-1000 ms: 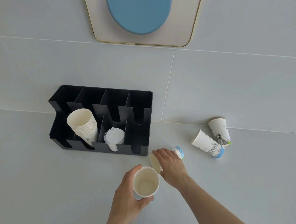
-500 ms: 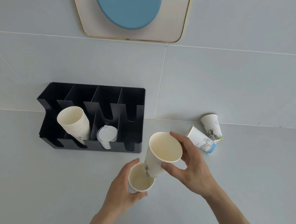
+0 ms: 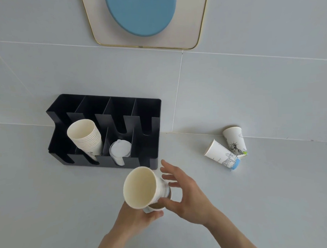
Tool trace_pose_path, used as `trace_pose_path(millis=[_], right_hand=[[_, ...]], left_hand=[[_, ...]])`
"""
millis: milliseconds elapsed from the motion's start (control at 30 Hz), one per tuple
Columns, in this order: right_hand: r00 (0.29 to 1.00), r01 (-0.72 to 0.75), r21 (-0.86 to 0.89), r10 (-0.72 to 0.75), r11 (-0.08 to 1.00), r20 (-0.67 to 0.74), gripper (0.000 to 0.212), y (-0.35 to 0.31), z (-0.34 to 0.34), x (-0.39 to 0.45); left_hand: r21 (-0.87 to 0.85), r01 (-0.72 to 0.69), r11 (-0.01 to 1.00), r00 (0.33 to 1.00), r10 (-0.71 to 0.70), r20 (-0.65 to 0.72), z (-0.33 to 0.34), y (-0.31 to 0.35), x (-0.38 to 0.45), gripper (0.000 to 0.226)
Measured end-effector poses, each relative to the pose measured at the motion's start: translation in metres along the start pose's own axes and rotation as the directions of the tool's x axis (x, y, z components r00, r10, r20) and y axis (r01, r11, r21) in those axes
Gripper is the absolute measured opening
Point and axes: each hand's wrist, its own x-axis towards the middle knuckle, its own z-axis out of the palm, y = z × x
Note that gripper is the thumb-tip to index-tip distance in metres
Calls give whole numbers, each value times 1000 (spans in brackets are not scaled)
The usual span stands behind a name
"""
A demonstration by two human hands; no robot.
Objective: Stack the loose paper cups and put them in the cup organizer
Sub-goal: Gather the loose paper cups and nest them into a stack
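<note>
My left hand point(image 3: 136, 217) grips a paper cup point(image 3: 156, 208) from below, low in the middle of the view. A second paper cup point(image 3: 140, 187) sits tilted in its mouth, leaning left with its opening toward me. My right hand point(image 3: 187, 195) is just to the right with fingers spread; only its thumb touches the cups. The black cup organizer point(image 3: 149, 124) stands against the wall beyond, holding a leaning cup stack point(image 3: 85, 137) in a left slot. Two loose printed cups point(image 3: 222, 155) point(image 3: 234, 140) lie on their sides at the right.
A stack of clear lids point(image 3: 120, 150) fills the organizer slot beside the cup stack; the right slots hold nothing. A gold-edged mirror point(image 3: 192, 30) hangs on the tiled wall above. Grey counter spreads to the left and right of my hands.
My right hand picked up a lying cup, lifted it and set its base into the cup in my left hand. Its fingers have since spread off that cup.
</note>
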Motion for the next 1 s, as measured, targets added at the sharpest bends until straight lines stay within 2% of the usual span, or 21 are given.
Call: trace_pose_path(millis=[133,267,367,433,500,700,900,1000], right_hand=[[999,47,-53,-47,997,9,77,1,6,-1],[1000,6,-149,-8,989,-12,68,7,4,-3],[1000,-12,-121,13,993,8,82,8,3,-2],[999,-28,-62,30,998,29,100,9,2,-1],[997,-55,-27,56,998,52,108,10,1,0],[996,27,-205,-8,978,90,75,16,4,4],[996,10,-140,3,990,92,65,22,7,3],[998,-56,-92,54,994,-31,54,31,-3,6]], left_hand=[[5,-51,999,999,51,-10,-2,4,4,80],[-32,4,999,1000,-5,-30,-3,4,4,90],[-41,-10,999,999,9,-36,-5,10,2,90],[-47,-38,998,999,37,-33,-6,13,2,100],[-51,-51,997,998,49,-31,-6,14,2,111],[-94,-83,992,997,82,-13,-8,14,1,116],[-141,-93,986,996,92,-13,-15,20,-2,105],[-141,-102,985,995,101,-19,-16,21,-3,101]])
